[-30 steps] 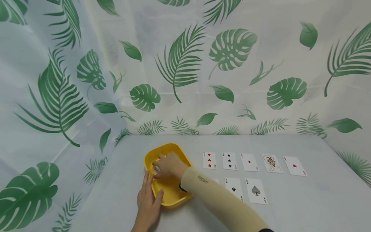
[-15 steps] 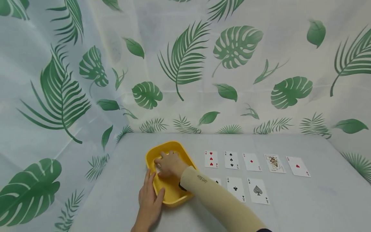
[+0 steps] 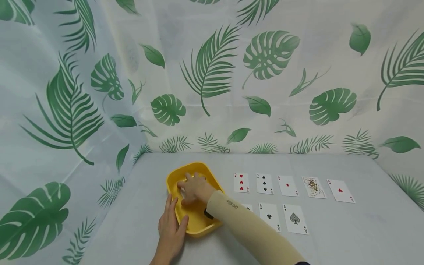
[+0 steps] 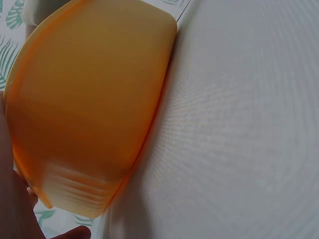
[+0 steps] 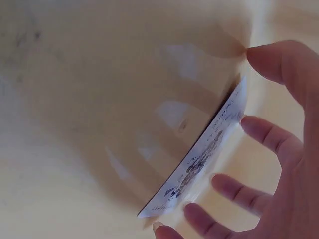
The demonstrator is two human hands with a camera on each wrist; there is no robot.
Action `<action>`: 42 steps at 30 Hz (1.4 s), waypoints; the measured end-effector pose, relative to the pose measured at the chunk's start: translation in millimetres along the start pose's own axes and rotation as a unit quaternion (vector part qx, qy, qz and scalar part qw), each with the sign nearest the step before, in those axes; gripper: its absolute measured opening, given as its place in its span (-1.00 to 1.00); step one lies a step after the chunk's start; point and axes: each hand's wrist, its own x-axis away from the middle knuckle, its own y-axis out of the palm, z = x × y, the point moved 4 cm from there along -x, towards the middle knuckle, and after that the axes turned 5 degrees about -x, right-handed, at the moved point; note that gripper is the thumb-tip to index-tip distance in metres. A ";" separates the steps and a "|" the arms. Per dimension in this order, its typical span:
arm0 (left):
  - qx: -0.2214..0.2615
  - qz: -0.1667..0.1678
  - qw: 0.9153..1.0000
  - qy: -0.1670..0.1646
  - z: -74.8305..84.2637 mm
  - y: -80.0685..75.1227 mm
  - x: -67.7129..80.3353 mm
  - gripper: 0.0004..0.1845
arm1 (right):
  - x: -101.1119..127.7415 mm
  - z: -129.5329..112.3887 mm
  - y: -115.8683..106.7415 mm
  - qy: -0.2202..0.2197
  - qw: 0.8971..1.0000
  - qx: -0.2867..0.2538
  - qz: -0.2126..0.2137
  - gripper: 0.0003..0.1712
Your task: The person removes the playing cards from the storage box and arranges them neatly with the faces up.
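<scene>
My right hand (image 3: 195,189) reaches into a yellow tray (image 3: 197,166). In the right wrist view a printed playing card (image 5: 199,154) leans on edge at the tray wall, dark artwork facing the fingers. My index fingertip (image 5: 246,121) is right at the card's upper end; the other fingers are spread alongside it, and the thumb stays apart near the wall. In the head view my hand covers most of this card. My left hand (image 3: 170,226) rests on the tray's left side, fingers along the rim, thumb at the near left corner. The left wrist view shows the tray's outer wall (image 4: 94,94).
To the tray's right lie a three of hearts (image 3: 241,183), three of spades (image 3: 265,184), ace of diamonds (image 3: 287,185), picture card (image 3: 313,187) and ace of hearts (image 3: 340,190). Nearer are the ace of clubs (image 3: 269,217), ace of spades (image 3: 295,218) and a card half hidden by my sleeve (image 3: 248,224).
My right hand stays inside the tray, its fingers shifting slightly over the card, of which less shows in the head view. The left hand keeps its place on the tray.
</scene>
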 end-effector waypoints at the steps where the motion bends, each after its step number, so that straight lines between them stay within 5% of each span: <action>1: -0.001 0.003 1.000 0.002 0.3 0.0 0.1 -0.36 | 0.0 0.4 -0.2 0.007 1.000 0.002 -0.001 -0.22; 16: -0.002 -0.002 1.000 0.001 -0.4 2.3 0.4 -0.35 | -2.5 3.5 -2.7 0.039 0.999 -0.006 0.001 -0.06; 25: -0.001 -0.014 1.000 -0.006 -1.7 0.9 -0.1 -0.35 | 9.6 7.8 -11.2 0.101 0.994 0.028 0.001 -0.09; 34: 0.000 0.003 1.000 0.016 0.8 -0.2 0.8 -0.38 | 12.9 -6.4 -8.5 0.045 0.998 0.052 -0.002 -0.55; 42: -0.006 0.004 1.000 0.009 -0.2 0.1 0.6 -0.37 | 10.1 -7.2 -7.5 0.013 1.000 -0.002 0.004 -0.59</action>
